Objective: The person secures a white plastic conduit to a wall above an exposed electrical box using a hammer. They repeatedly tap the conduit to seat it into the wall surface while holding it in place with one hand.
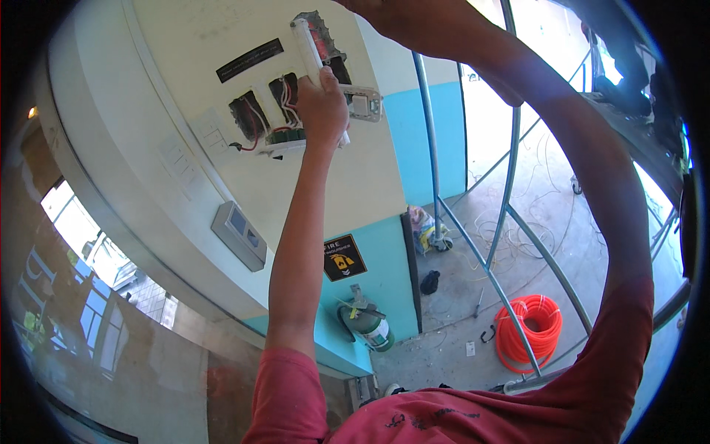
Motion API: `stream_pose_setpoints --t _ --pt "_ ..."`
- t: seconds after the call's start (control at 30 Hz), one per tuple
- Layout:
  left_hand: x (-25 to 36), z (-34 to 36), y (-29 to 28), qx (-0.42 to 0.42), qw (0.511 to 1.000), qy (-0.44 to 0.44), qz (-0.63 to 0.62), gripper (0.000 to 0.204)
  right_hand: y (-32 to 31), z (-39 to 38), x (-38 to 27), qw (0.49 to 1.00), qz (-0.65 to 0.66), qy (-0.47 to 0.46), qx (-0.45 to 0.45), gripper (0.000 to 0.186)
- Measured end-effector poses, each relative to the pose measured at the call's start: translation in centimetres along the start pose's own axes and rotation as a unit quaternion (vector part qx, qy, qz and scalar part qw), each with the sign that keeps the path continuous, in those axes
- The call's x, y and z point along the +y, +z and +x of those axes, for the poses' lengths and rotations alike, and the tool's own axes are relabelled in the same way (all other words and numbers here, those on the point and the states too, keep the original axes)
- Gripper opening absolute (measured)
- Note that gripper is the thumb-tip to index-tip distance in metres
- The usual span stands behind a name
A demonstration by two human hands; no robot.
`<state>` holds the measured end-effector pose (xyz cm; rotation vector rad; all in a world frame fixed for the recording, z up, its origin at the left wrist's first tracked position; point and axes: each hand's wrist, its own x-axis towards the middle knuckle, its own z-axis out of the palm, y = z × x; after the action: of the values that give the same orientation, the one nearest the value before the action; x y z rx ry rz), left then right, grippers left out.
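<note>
My left hand point(323, 109) is closed round a long white plastic strip point(307, 46), held slanting against the cream wall; whether it is a pipe or a trunking cover I cannot tell. Behind its upper end is a ragged slot point(325, 37) cut in the wall, reddish inside. Beside the hand are two wall openings, the left one point(248, 115) and the middle one point(284, 96), with loose red and white wires. A switch plate point(364, 103) hangs tilted right of the hand. My right hand point(392, 16) reaches up to the top edge, where its fingers are cut off.
A metal scaffold frame point(484, 259) stands to the right. On the floor lie an orange hose coil point(529, 333), loose cables point(510, 222) and a dark bundle point(430, 282). Below the openings are a grey wall box point(239, 235) and a green fire extinguisher point(367, 325). Glass curves at left.
</note>
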<state>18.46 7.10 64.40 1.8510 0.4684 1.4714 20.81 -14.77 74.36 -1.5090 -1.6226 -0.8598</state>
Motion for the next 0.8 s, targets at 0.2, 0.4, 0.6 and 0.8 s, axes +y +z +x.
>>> stream_pose_setpoints --t 0.2,0.4,0.6,0.8 --pt "-1.3 1.4 0.5 0.065 0.978 0.074 0.183 0.043 0.6 0.2 0.5 0.998 0.018 0.037 -0.052 0.034" --pt "0.6 0.1 0.2 0.088 0.962 0.086 0.244 0.046 0.0 0.4 0.0 0.994 0.079 0.01 -0.073 0.034" --pt "0.8 0.8 0.0 0.057 0.95 0.099 0.289 0.043 7.4 2.7 8.1 0.99 -0.063 0.038 -0.117 0.033" --pt "1.0 1.2 -0.1 0.025 0.971 0.019 0.238 0.047 -0.1 1.3 0.5 0.995 0.014 0.035 -0.088 0.037"
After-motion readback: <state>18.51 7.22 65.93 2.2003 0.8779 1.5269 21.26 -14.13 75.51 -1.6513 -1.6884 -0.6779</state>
